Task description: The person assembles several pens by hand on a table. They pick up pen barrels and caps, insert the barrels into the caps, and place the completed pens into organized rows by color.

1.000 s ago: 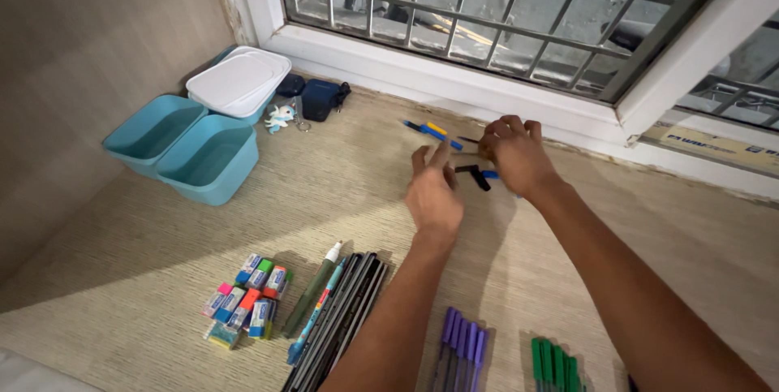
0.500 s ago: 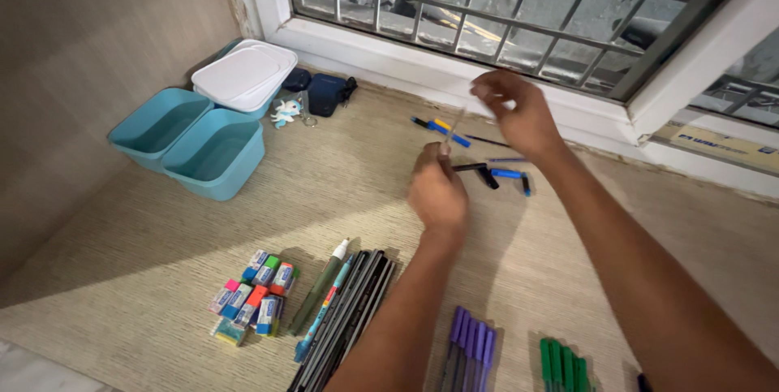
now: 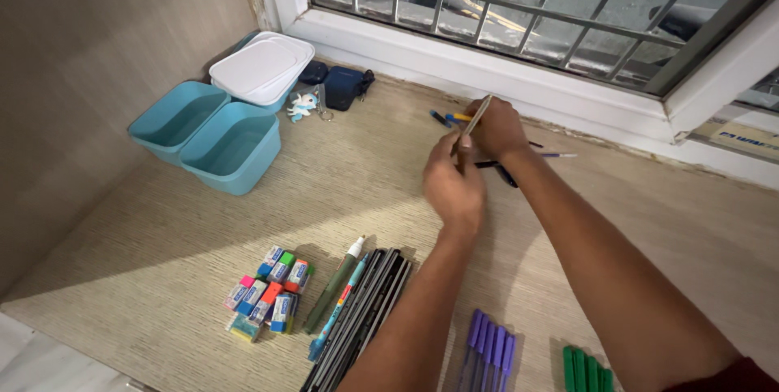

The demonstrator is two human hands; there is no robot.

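The right hand (image 3: 497, 126) has lifted a thin pencil (image 3: 472, 122) off the floor near the window-side edge, fingers pinched on it; the left hand (image 3: 453, 189), also closed on its lower end, has drawn closer; loose pens (image 3: 519, 161) remain beneath.

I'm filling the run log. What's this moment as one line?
left hand: on pencil | right hand: holds pencil | pens beneath
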